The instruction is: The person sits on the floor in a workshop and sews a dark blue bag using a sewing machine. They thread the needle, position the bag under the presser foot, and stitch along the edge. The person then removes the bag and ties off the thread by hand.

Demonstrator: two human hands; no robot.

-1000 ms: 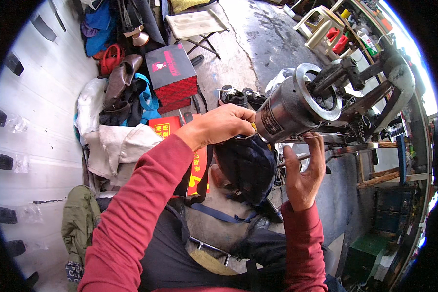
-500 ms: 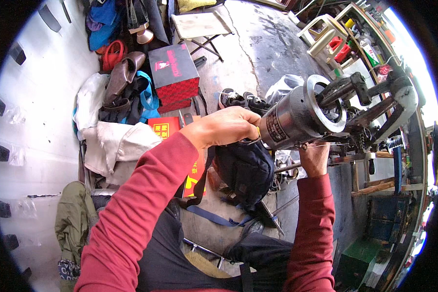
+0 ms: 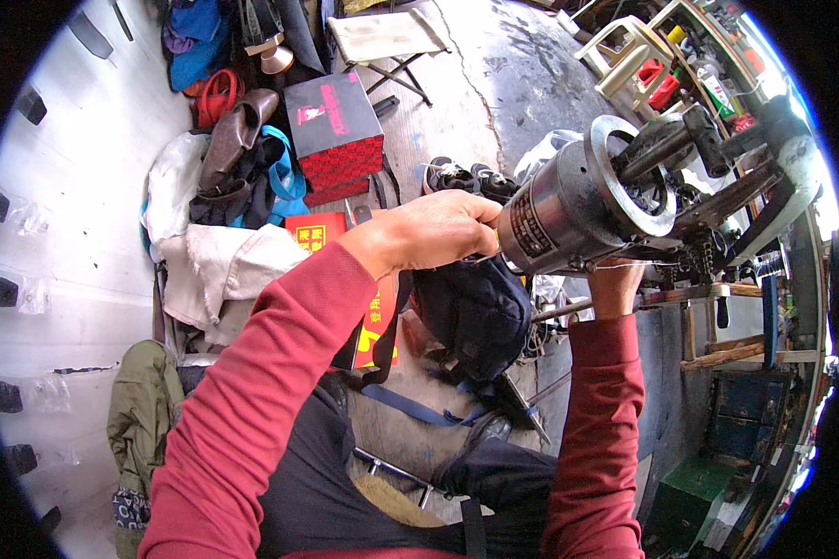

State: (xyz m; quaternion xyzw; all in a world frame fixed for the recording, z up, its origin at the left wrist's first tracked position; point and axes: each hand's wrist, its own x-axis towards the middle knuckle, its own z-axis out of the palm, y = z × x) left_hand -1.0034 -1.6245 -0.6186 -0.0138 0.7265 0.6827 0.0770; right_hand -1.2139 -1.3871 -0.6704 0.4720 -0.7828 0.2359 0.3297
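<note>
Metal drum [image 3: 566, 200]: mounted on front of machine [image 3: 710, 140], beside left hand [image 3: 433, 228]. Likely heavy, rigid, slick; hold by rim [image 3: 650, 224]. Left fingers curled together at drum end; contents unclear. Right hand [image 3: 617, 284] below drum, fingers hidden, grip cannot be told.

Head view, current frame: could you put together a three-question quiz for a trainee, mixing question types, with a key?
1. True or false: every finger of the right hand can be seen.
2. Multiple choice: the black-topped box has sides that are mainly a) green, b) red, c) white.
3. Fill in: the hand at the picture-left end of the metal cylinder is the person's ____ hand.

Key: 1. False; its fingers are hidden from view. 2. b. 3. Left; the left hand is at that end.
</note>
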